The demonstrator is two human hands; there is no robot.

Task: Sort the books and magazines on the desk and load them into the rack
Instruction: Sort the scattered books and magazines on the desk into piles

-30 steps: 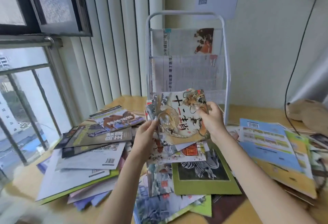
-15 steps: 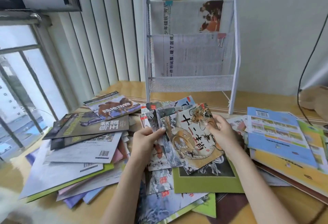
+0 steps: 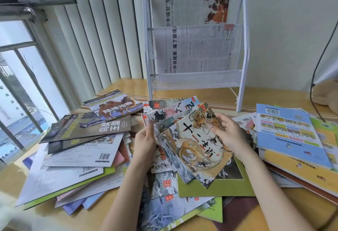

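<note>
Both my hands hold a fanned bunch of thin picture books (image 3: pixel 193 144) just above the desk's middle; the top one shows a golden dragon. My left hand (image 3: pixel 145 142) grips the bunch's left edge. My right hand (image 3: pixel 225 135) grips the top right of the dragon book. More thin books (image 3: pixel 164 210) lie scattered underneath. A white mesh rack (image 3: pixel 195 80) stands behind on the desk, with clipped newspapers in its two upper pockets and nothing seen in its lowest pocket.
A slumped pile of magazines (image 3: pixel 76 144) covers the desk's left side by the window. A stack of blue and yellow workbooks (image 3: pixel 292 139) lies at the right. A green-bordered book (image 3: pixel 228 187) lies under the bunch. A black cable (image 3: pixel 318 66) hangs at the far right.
The bunch of books has come down from in front of the rack to just above the desk, and it has tilted clockwise. The camera has also dipped and moved closer.
</note>
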